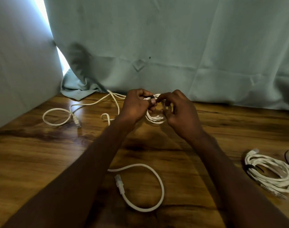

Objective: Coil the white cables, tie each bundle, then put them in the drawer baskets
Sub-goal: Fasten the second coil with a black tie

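Above the far middle of the wooden table, both hands hold a small coil of white cable. My left hand grips the coil's top, where a black tie crosses it. My right hand pinches the tie's end at the coil's right side. A loose white cable snakes across the far left, its plug lying on the table. Another loose white cable loops near the front, passing under my left forearm. A finished white bundle with a black tie lies at the right.
A pale green curtain hangs along the back of the table, with a bright gap at the far left. A thin dark loop lies at the right edge beyond the finished bundle. No drawer or basket is in view.
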